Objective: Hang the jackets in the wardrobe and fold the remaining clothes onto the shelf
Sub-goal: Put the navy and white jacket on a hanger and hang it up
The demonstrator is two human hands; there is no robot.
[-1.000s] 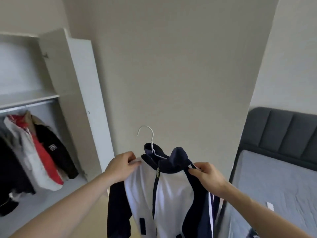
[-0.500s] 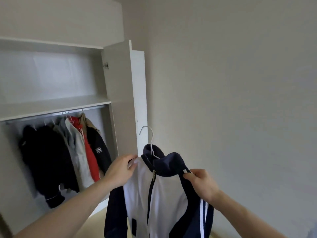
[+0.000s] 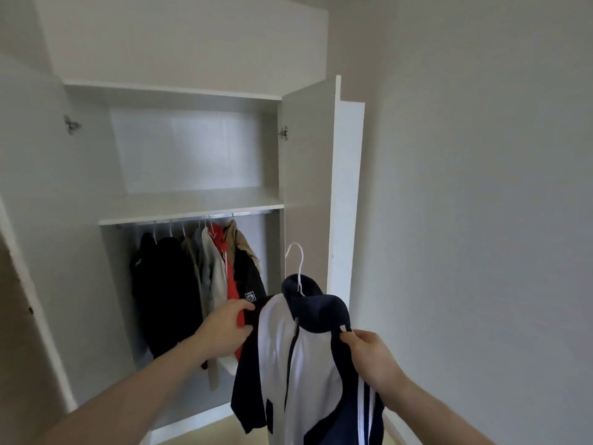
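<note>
A navy and white zip jacket (image 3: 308, 364) hangs on a white wire hanger (image 3: 297, 264), held up in front of me. My left hand (image 3: 226, 329) grips its left shoulder and my right hand (image 3: 369, 354) pinches its right shoulder. The hanger hook stands free above the collar. Straight ahead is the open white wardrobe (image 3: 179, 207), with a rail (image 3: 192, 218) under its shelf (image 3: 189, 202). Several jackets (image 3: 195, 284) in black, grey, red and tan hang on the rail, left of the held jacket.
The wardrobe's right door (image 3: 317, 187) stands open just behind the hanger hook. The left door (image 3: 29, 252) is open at the left edge. A plain wall (image 3: 481, 187) fills the right side. Pale floor (image 3: 221, 431) shows below.
The view has swung left and nearer, so the wardrobe is now in front of me and the bed is out of sight. Both hands still hold the jacket by its shoulders.
</note>
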